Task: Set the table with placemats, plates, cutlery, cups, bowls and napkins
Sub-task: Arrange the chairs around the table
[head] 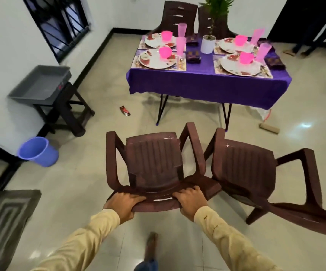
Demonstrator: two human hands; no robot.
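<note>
A brown plastic chair (pixel 154 163) is held by the top rail of its backrest on the near side of the table (pixel 207 83), with its seat turned toward the table. The left hand (pixel 125 202) and the right hand (pixel 191 200) are set at the two ends of the rail. The fingers of each are curled over the top edge and lie close side by side, and the left thumb is tucked beneath; the right thumb cannot be made out. A grip at both ends is judged to be chosen so that the chair can be steered squarely toward the table's near edge. Whether the legs are off the floor cannot be told.

A second chair (pixel 242 167) stands just beside it, also on the near side of the table and angled away.

On the table four placemats (pixel 217 65) are laid, two toward each end. Each carries a flowered plate (pixel 154 61) with a pink bowl (pixel 165 52) on it. A tall pink cup (pixel 181 45) and a dark folded napkin (pixel 193 56) are placed beside each plate. Cutlery (pixel 181 61) is glimpsed at the mat edges, too small for detail. A white plant pot (pixel 208 44) is kept at the table's middle, between the settings.

The setting itself is judged complete; only the seating appears to be left.
</note>
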